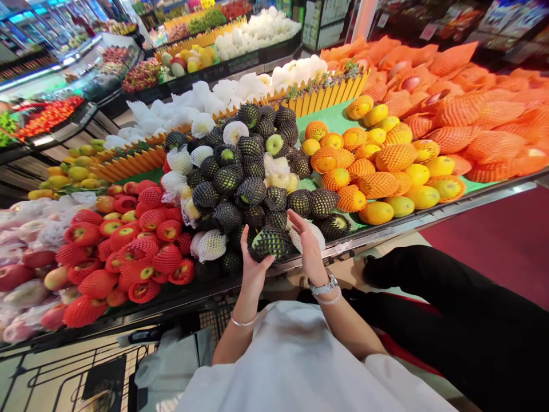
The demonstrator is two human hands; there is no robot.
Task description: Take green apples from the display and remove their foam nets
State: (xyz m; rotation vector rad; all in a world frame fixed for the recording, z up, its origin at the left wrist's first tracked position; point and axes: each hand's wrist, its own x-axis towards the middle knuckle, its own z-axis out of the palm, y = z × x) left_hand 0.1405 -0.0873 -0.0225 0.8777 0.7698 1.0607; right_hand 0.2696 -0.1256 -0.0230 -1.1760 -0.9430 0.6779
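Note:
My left hand [254, 269] is at the front edge of the display, its thumb and fingers around the lower left side of a green fruit in a black foam net [271, 245]. The fruit's exact kind is hard to make out under the net. To its right, my right hand [311, 252] is open, fingers stretched upward and apart from that fruit. Just behind the right fingers lies a white foam net [319, 233], partly covered by the hand. A heap of similar black-netted green fruits [229, 180] rises beyond both hands.
Apples in red nets [124, 240] lie left; yellow mangoes [377, 212], some in orange nets, lie right. Large orange-netted fruits [484, 114] fill the far right. A metal rail [429, 222] edges the display. A shopping cart [51, 366] stands below left; a person's dark-trousered legs [446, 297] are at right.

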